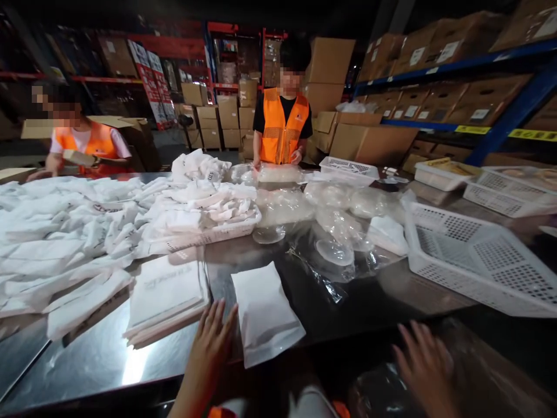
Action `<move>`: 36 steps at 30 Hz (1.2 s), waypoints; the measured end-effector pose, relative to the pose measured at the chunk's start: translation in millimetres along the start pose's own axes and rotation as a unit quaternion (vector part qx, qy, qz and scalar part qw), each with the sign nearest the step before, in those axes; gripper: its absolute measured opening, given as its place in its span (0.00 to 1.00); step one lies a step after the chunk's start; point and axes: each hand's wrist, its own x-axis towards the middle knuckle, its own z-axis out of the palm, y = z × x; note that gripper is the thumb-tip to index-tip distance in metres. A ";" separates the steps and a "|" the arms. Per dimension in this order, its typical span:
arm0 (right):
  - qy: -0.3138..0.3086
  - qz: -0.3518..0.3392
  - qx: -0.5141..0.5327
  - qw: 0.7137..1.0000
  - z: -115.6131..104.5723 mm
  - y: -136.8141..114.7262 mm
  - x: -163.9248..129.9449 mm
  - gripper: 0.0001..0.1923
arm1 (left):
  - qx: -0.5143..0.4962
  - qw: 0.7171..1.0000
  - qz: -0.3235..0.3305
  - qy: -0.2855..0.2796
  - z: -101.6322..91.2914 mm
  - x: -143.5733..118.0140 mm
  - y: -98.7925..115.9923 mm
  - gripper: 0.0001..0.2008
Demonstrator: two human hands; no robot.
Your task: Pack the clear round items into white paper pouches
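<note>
My left hand (pixel 211 342) lies flat with fingers spread on the shiny metal table (pixel 100 360), its fingertips touching the near edge of a filled white pouch (pixel 264 313). A stack of flat white bags (pixel 167 296) sits just left of that hand. My right hand (pixel 424 363) hovers with fingers apart below the table edge, over a clear plastic bag (pixel 478 377) near my lap. Neither hand grips anything.
Heaps of white bags (pixel 65 232) cover the left of the table. Clear packets (pixel 339 226) lie in the middle. An empty white perforated basket (pixel 478 261) stands at right. Two people in orange vests (pixel 282 125) (pixel 85 142) work at the far side. Cardboard boxes (pixel 374 142) fill the shelves.
</note>
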 end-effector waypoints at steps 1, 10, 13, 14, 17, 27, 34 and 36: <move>0.012 -0.091 0.011 0.996 15.3 -17.9 22.1 0.18 | 0.023 0.997 0.065 -0.015 4.4 8.8 -1.9 0.32; 0.008 -0.541 0.257 0.801 81.1 -153.5 168.7 0.16 | -0.023 0.952 0.260 -0.157 14.0 48.6 -4.4 0.32; -0.066 -0.503 0.359 0.784 56.9 -154.4 173.5 0.21 | -0.149 0.937 0.233 -0.215 -22.1 56.0 -4.7 0.33; -0.094 -0.478 0.405 0.774 46.1 -152.9 176.0 0.23 | -0.198 0.931 0.205 -0.227 -37.5 59.4 -4.2 0.33; -0.203 -0.363 0.519 0.747 15.9 -151.6 191.2 0.24 | -0.312 0.910 0.097 -0.253 -79.3 73.8 -4.2 0.25; -0.368 -0.143 0.584 0.709 25.5 -157.5 231.2 0.27 | -0.406 0.869 0.034 -0.280 -97.0 128.7 -23.6 0.29; -0.319 -0.351 0.457 0.752 76.6 -145.3 197.6 0.24 | -0.338 0.857 0.148 -0.359 -44.4 115.6 -27.3 0.22; -0.303 -0.385 0.438 0.754 80.8 -147.6 189.5 0.23 | -0.330 0.857 0.144 -0.369 -33.2 108.7 -25.9 0.20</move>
